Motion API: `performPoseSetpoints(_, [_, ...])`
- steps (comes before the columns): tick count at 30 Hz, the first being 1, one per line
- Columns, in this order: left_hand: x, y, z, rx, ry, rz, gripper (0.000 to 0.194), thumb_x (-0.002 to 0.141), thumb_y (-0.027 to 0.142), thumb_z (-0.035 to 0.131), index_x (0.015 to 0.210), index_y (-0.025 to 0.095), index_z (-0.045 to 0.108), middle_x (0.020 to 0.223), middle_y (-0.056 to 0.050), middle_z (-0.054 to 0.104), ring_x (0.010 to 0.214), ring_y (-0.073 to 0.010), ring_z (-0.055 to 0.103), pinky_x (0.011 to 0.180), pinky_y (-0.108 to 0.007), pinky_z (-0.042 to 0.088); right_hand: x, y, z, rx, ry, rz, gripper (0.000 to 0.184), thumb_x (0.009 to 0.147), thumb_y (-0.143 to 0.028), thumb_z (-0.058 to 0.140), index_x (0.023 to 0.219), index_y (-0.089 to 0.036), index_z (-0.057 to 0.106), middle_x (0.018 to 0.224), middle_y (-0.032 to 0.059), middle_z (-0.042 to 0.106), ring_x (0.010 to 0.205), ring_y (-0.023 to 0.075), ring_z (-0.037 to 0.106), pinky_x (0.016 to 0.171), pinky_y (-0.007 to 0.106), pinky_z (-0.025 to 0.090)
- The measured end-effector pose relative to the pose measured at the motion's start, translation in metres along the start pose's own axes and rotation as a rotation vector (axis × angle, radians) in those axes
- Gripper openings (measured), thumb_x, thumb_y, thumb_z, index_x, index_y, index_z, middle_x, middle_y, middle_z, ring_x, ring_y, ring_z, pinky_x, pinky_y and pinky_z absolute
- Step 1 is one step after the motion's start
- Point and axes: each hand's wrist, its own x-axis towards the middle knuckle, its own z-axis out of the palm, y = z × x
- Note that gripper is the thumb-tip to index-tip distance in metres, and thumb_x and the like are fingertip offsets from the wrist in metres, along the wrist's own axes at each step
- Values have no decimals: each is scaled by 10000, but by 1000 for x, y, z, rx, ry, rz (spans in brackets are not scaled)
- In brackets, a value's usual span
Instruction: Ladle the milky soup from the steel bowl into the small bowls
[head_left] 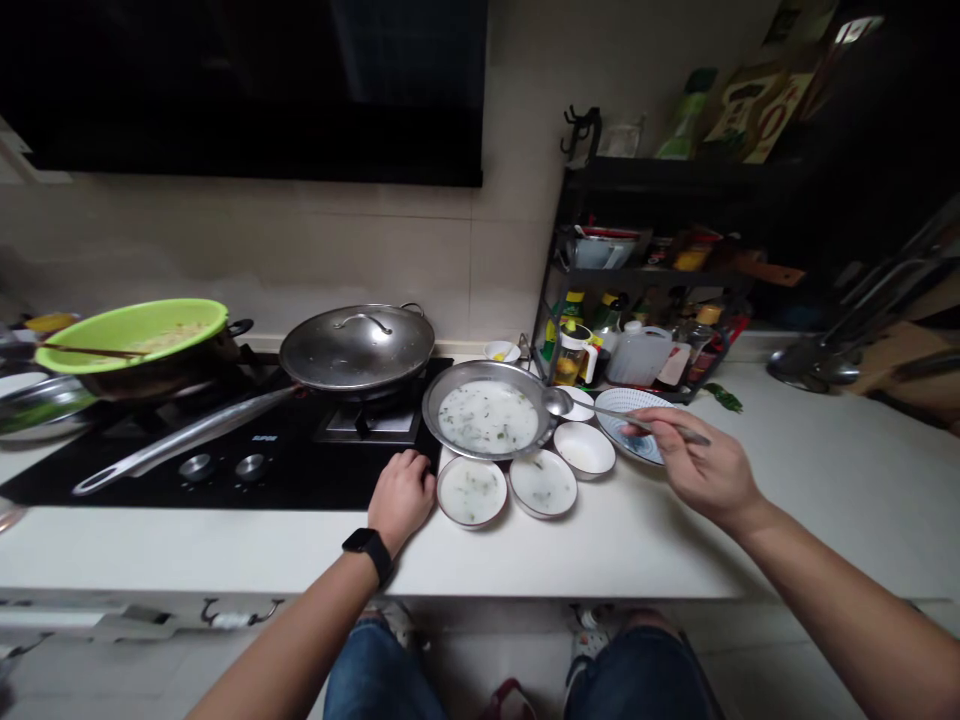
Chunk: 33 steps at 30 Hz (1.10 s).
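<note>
The premises are presenting as a kitchen, apparently domestic. A black stove [307, 490] is occupying the left of a white counter [840, 480], with a black hood [247, 90] hanging above. A lidded pan [356, 355] is sitting on the stove, bowls [471, 492] are standing near centre, and a rack [675, 173] is holding bottles [703, 335] far right.

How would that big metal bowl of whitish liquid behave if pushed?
The metal bowl would probably feel heavy, given its broad pool of whitish liquid. Uncovered, that could easily slosh. Being metal, the bowl should barely flex.
</note>
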Motion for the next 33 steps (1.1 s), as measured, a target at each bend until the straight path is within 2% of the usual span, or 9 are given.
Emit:
performPoseSetpoints(2, [0,0,0,3,1,0,208,969,193,504,973,195,712,1053,-114,692,1020,-289,616,955,-435,508,-8,5,-14,-28,17,78,309,1044,-483,528,1088,-264,742,891,94,825,889,283,810,892,427,652])
performPoseSetpoints(5, [0,0,0,2,5,2,213,965,190,504,981,195,717,1056,-112,697,1018,-290,619,955,-437,509,-18,15,-23,-43,-45,105,299,1029,-492,539,1056,-272,740,851,86,822,831,281,809,856,422,655])
performPoseSetpoints(8, [0,-1,0,-4,11,7,221,962,192,507,991,196,726,1065,-116,703,1025,-293,623,957,-440,511,-25,28,-21,-45,-116,79,285,1021,-474,544,1044,-267,739,874,78,827,806,270,808,830,415,657])
performPoseSetpoints(12, [0,-2,1,-11,14,14,230,956,190,508,1001,197,733,1073,-121,709,1031,-296,622,961,-448,514,-35,41,-13,-63,-147,79,302,1002,-500,565,1038,-265,752,959,87,836,898,279,810,875,425,650])
performPoseSetpoints(15, [0,-3,2,-7,11,12,228,957,189,507,992,207,732,1067,-115,706,1027,-290,626,957,-438,515,-43,48,-8,12,-121,210,329,991,-545,577,1040,-261,736,896,83,835,875,294,817,879,458,659])
performPoseSetpoints(18, [0,-3,2,-3,6,14,231,962,189,500,990,207,728,1063,-114,701,1023,-286,626,959,-432,515,-46,53,-4,196,-37,430,348,979,-598,585,1003,-269,695,785,81,816,772,312,818,828,500,685])
performPoseSetpoints(24, [1,-3,2,-13,2,8,243,965,197,489,990,195,731,1058,-123,700,1016,-294,620,962,-450,519,-30,62,-6,492,171,852,203,969,-451,639,892,-263,630,673,102,778,669,320,816,673,472,715])
performPoseSetpoints(29, [0,-2,1,-5,1,6,236,958,195,500,991,211,733,1068,-116,702,1028,-292,624,976,-447,515,-7,59,-13,564,279,873,96,962,-307,640,913,-224,640,662,83,769,614,255,805,648,374,714])
performPoseSetpoints(33, [0,-2,1,-7,2,1,227,957,196,502,992,219,726,1064,-112,696,1026,-291,624,969,-439,515,20,48,-6,584,281,839,117,969,-322,646,906,-226,628,639,68,750,626,241,806,623,336,705])
